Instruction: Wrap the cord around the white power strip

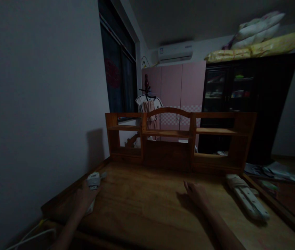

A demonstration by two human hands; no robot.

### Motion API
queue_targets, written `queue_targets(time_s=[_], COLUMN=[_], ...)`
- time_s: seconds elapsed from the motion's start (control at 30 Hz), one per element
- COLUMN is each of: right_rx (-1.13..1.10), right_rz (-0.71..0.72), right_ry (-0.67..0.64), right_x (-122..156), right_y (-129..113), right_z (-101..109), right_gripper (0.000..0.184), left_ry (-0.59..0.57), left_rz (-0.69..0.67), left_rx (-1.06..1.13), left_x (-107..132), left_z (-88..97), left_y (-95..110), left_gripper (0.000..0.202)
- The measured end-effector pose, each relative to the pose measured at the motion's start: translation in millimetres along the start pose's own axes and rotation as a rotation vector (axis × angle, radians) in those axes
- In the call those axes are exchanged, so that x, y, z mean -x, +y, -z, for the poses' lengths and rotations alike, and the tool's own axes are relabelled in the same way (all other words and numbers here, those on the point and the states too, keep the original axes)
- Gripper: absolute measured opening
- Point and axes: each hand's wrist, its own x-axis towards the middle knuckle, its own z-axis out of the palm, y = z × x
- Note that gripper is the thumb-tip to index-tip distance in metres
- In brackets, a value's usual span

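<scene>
The room is dim. My left hand [86,195] rests on the left side of a wooden desk [149,208], its fingers closed round a small white and grey object [93,180] that I cannot name. My right hand [195,192] lies flat on the desk top near the middle, fingers stretched forward and holding nothing. A white power strip [247,200] lies on the desk to the right of my right hand, about a hand's length away.
A wooden shelf hutch [178,139] stands across the back of the desk. A bare wall [38,104] runs along the left. White cables [30,236] hang at the desk's near left corner. Pink wardrobe [173,86], dark cabinet [243,90] and floor clutter [275,170] lie beyond.
</scene>
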Motion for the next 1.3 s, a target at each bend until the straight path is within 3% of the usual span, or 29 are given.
queue_targets(time_s=[0.5, 0.67, 0.8, 0.97, 1.07, 1.2, 1.3], right_rx=[-0.031, -0.05, -0.099, -0.175, -0.24, -0.316, -0.373], right_rz=[0.017, -0.008, -0.005, 0.062, 0.054, 0.038, 0.062], right_ry=[0.008, 0.0, 0.001, 0.045, 0.072, 0.093, 0.087], right_x=[1.3, 2.1, 2.0, 0.7, -1.4, -4.7, -7.3], right_y=[-4.2, -4.6, -6.9, -12.5, -14.2, -16.1, -24.1], right_z=[1.2, 4.0, 5.7, 5.9, 4.7, 8.2, 17.1], right_gripper=[0.054, 0.053, 0.052, 0.056, 0.048, 0.051, 0.062], left_ry=[-0.03, 0.052, 0.103, 0.2, 0.195, 0.304, 0.358], left_rz=[-0.007, -0.128, -0.215, -0.502, -0.7, -1.005, -1.222], left_rx=[0.108, 0.196, 0.297, 0.63, 0.777, 0.914, 0.954], left_x=[10.2, 14.0, 28.8, 68.6, 93.1, 113.2, 120.9], left_z=[15.3, 22.8, 30.8, 48.7, 51.2, 29.5, 1.9], left_y=[9.6, 25.9, 72.2, 166.4, 219.3, 269.4, 288.2], left_gripper=[0.079, 0.079, 0.077, 0.078, 0.077, 0.079, 0.085])
